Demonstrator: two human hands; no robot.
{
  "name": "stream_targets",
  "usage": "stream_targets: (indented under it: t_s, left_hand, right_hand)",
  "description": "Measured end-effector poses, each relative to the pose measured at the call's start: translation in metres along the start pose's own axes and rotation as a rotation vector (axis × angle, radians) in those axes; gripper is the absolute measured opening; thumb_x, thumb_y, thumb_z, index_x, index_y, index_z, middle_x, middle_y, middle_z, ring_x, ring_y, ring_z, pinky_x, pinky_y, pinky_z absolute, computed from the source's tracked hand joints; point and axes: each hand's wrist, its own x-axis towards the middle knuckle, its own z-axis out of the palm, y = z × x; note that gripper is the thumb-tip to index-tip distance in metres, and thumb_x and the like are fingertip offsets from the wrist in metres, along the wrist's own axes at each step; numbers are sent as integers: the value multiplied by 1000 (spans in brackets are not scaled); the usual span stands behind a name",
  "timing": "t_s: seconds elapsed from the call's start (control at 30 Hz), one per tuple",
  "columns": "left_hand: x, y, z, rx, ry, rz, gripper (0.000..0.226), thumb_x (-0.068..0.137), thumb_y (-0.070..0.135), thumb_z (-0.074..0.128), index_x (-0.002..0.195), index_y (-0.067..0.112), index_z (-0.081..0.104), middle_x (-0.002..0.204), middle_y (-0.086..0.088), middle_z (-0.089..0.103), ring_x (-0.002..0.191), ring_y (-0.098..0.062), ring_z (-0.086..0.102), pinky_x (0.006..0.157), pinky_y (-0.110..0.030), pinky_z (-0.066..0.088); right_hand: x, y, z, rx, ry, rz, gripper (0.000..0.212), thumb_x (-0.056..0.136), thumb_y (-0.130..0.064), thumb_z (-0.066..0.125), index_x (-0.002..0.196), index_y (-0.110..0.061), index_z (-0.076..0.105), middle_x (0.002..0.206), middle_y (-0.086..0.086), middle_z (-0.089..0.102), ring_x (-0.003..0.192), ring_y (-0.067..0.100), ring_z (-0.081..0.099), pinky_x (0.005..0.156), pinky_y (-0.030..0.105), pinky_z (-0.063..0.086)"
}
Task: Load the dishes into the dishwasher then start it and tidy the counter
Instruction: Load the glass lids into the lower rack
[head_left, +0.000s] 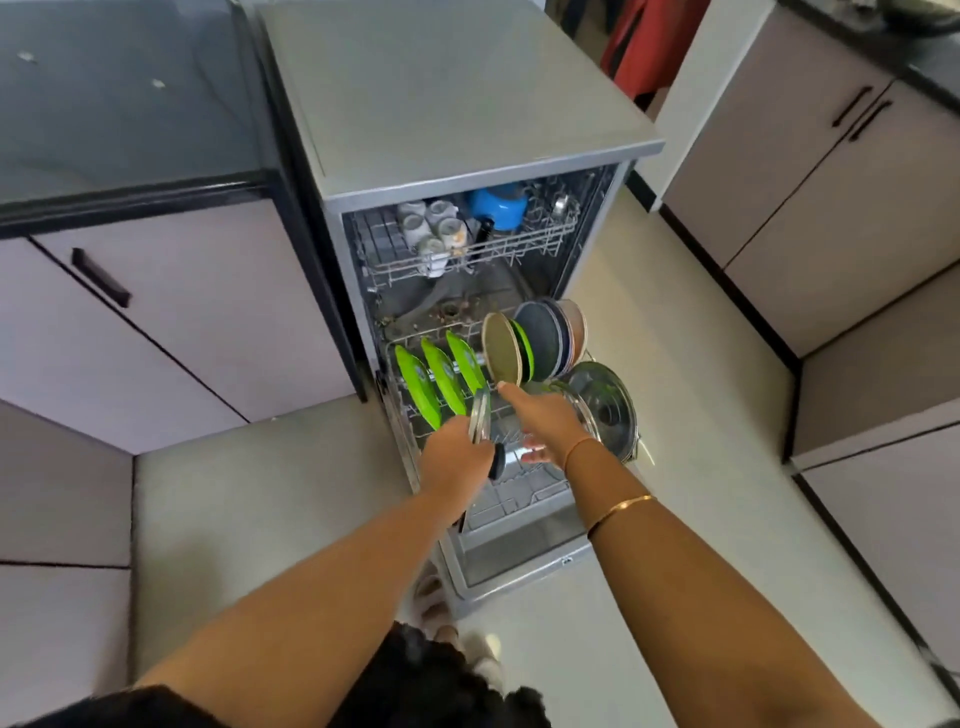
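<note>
The dishwasher (457, 93) stands open with both racks pulled out. My left hand (454, 457) grips a glass lid (479, 415) with a black knob, held on edge over the lower rack (519, 493). My right hand (543, 421) reaches over the rack with fingers extended, its fingertip near an olive plate (501, 348). Three green plates (441, 374) stand in the rack's left side. Dark and pale plates (550, 332) stand behind the olive one. A large glass lid (605, 405) leans at the rack's right. White cups (431, 228) and a blue item (496, 205) fill the upper rack (395, 265).
A dark counter (124, 104) with pale cabinets (171, 322) lies to the left. More cabinets (831, 218) line the right side. The open dishwasher door (519, 566) lies low in front of me over a pale floor (260, 519). Red cloth (649, 36) hangs at the back.
</note>
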Motion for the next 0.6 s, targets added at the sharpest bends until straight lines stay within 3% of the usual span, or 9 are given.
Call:
stream_targets:
  t_s: [0.17, 0.27, 0.33, 0.4, 0.5, 0.6]
  left_hand:
    - [33, 11, 33, 2, -73, 49, 6, 85, 13, 54, 80, 13, 52, 65, 4, 49, 66, -18, 49, 51, -28, 32]
    - [49, 12, 59, 1, -107, 58, 5, 86, 13, 55, 83, 11, 53, 68, 3, 53, 70, -20, 53, 50, -27, 33]
    - [56, 9, 77, -26, -126, 81, 7, 85, 13, 57, 91, 9, 57, 79, -4, 65, 75, -22, 60, 55, -31, 40]
    - [63, 2, 96, -25, -138, 73, 12, 85, 10, 57, 96, 7, 58, 86, -8, 68, 77, -22, 62, 56, -30, 39]
    - [73, -15, 127, 4, -141, 47, 11, 86, 10, 56, 96, 5, 58, 80, -6, 64, 73, -23, 57, 54, -28, 32]
    - [85, -33, 156, -53, -187, 19, 4, 88, 11, 57, 88, 13, 54, 69, 11, 53, 70, -15, 52, 47, -16, 28]
  right_hand:
    - [37, 3, -9, 6, 20, 75, 67, 80, -52, 64, 126, -6, 47, 119, 14, 53, 104, 34, 55, 88, 50, 52]
    - [61, 8, -7, 11, 31, 115, 69, 77, -54, 67, 122, -6, 48, 114, 12, 56, 97, 32, 59, 64, 42, 58]
    - [74, 17, -6, -73, 48, 112, 61, 78, -52, 66, 113, -4, 53, 105, 12, 60, 93, 31, 60, 50, 29, 50]
    - [88, 31, -5, -198, 85, 101, 47, 84, -42, 61, 108, -3, 55, 97, 10, 59, 92, 29, 60, 56, 27, 46]
    - [111, 56, -5, -292, 146, 126, 34, 85, -20, 55, 114, -3, 53, 109, 15, 62, 100, 32, 60, 76, 34, 48]
    - [142, 79, -6, -327, 158, 141, 32, 86, -12, 52, 117, -3, 51, 111, 16, 62, 101, 32, 60, 75, 34, 47]
